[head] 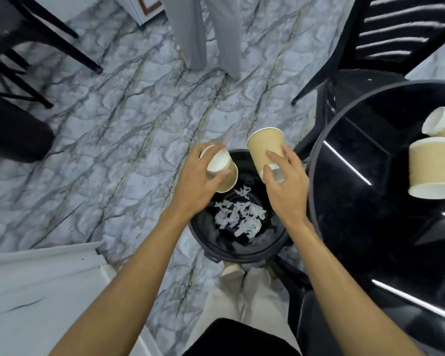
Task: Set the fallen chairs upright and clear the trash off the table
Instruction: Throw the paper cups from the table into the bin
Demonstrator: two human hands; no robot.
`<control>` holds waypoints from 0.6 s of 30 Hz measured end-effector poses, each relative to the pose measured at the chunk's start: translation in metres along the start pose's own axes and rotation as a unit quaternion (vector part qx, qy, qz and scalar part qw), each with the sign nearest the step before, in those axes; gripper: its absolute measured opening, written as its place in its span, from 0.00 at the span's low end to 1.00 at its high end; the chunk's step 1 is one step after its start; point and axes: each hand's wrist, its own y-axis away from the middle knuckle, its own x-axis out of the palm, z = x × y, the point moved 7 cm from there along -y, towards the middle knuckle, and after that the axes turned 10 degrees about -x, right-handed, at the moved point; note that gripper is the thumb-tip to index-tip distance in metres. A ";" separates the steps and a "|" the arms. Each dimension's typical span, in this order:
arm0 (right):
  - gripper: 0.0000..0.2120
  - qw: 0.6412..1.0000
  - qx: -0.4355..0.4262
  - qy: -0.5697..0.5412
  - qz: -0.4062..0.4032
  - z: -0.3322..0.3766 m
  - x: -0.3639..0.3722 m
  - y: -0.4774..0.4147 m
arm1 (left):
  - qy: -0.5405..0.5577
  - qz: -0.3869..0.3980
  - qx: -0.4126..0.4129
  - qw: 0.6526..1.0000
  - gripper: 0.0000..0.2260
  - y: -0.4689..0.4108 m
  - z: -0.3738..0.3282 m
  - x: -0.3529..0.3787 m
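Observation:
My left hand (199, 176) grips a tan paper cup (225, 173) tipped on its side above the far rim of a black trash bin (216, 250). My right hand (285, 183) holds a second tan paper cup (265, 147), bottom end up, over the bin's right side. Torn white paper scraps (238, 217) lie inside the bin. On the glossy black round table (370, 201) at the right, one paper cup (432, 168) stands upside down and another (439, 123) lies on its side behind it.
A black slatted chair (385, 29) stands upright behind the table. More black chair legs (36, 47) are at the upper left. Another person's grey trouser legs (206, 32) stand ahead on the marble floor. A white ledge (36, 278) is at lower left.

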 end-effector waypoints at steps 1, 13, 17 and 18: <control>0.14 1.000 0.001 0.008 0.009 -0.010 0.012 0.005 | -0.002 -0.001 -0.010 1.000 0.24 0.000 0.016 0.006; 0.19 0.961 0.097 0.091 0.241 -0.125 0.107 0.076 | -0.171 0.195 -0.115 0.959 0.35 0.023 0.160 0.133; 0.14 0.976 0.080 0.071 0.188 -0.101 0.078 0.050 | -0.135 0.162 -0.082 0.974 0.32 0.000 0.118 0.120; 0.12 0.979 0.072 0.067 0.178 -0.094 0.069 0.043 | -0.119 0.151 -0.069 0.979 0.31 -0.009 0.102 0.116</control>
